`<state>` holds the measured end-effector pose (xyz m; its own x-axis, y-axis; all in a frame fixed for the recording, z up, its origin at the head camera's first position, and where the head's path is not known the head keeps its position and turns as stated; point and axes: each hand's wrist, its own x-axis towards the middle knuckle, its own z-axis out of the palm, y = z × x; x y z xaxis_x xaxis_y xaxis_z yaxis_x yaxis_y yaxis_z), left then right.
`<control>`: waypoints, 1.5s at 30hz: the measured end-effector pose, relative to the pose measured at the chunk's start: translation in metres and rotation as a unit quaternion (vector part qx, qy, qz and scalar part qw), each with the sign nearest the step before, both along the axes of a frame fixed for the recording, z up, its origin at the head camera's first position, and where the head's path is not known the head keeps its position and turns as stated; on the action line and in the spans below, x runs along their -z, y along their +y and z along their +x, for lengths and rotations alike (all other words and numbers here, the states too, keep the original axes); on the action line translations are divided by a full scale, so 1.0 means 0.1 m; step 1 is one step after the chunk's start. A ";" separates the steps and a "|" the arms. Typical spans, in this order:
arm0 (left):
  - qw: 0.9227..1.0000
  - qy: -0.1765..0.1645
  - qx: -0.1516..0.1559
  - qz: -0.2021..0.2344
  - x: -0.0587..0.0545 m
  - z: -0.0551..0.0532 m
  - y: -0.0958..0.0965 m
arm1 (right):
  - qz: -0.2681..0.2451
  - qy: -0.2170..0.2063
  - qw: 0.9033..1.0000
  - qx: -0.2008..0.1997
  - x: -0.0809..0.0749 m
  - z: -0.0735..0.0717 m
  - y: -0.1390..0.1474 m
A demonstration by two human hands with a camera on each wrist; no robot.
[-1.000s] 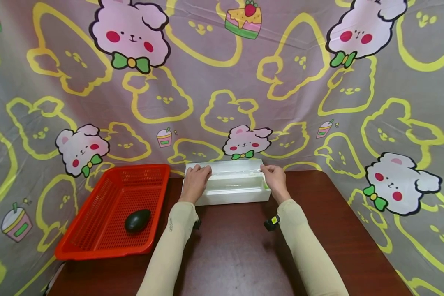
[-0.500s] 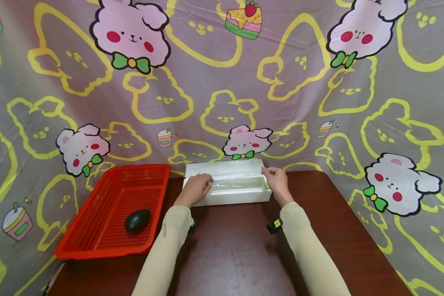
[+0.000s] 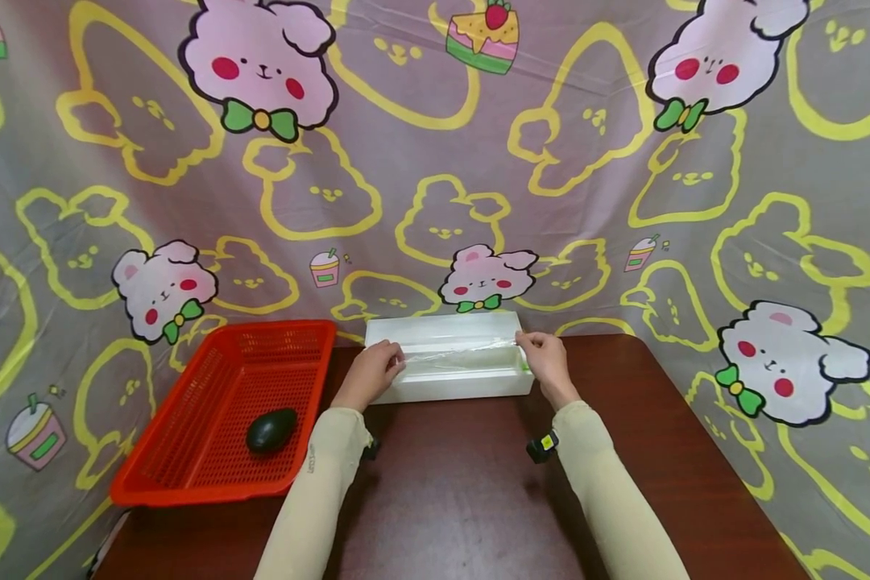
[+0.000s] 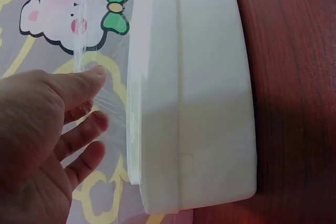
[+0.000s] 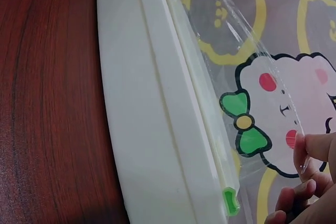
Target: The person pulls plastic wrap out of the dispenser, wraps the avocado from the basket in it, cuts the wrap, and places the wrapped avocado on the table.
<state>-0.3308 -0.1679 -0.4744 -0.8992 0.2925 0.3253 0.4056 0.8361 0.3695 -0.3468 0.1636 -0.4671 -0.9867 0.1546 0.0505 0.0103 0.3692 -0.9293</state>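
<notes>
Red plastic makes the openwork basket (image 3: 188, 494) along the left edge of the surface (image 3: 449, 483), with a dark green, avocado-like fruit (image 3: 271, 430) lying inside near its right wall. Next comes the left hand (image 3: 368, 372), thumb and fingertip pinching one end of the clear film (image 3: 464, 352), the other fingers loosely bent. The film stretches over the open white box (image 3: 457, 391), which lies lengthwise by the middle of the far edge, its lid (image 3: 445, 326) raised behind. A green end piece (image 5: 230, 201) shows at the box's right end. The right hand (image 3: 546, 359) pinches the film's other end. The step in hand looks like drawing film out; the next move seems to call for an even pull, both ends taut so the sheet does not fold. Leftward, the basket's right rim limits swing; in the middle, there is room from the box's front toward the near edge, itself out of view; rightward, room runs to the right edge, while the patterned cloth (image 3: 435, 137) closes off the far one
</notes>
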 end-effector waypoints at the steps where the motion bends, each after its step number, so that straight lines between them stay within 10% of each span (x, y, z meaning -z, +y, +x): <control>1: 1.000 -0.006 0.001 0.005 0.00 0.00 -0.01 | 0.000 -0.001 1.000 0.002 0.00 0.00 0.00; 24: 0.992 0.075 -0.030 0.098 0.03 -0.17 -0.02 | -0.040 -0.005 0.999 -0.002 -0.05 -0.07 -0.01; 45: 0.983 0.112 -0.024 0.142 -0.26 -0.15 0.02 | -0.095 0.055 0.993 0.047 -0.33 -0.03 -0.05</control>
<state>-0.3462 -0.1663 -0.4485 -0.8061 0.1205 0.5794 0.4665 0.7318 0.4968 -0.3499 0.1581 -0.4346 -0.9579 0.2618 0.1178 -0.0686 0.1895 -0.9795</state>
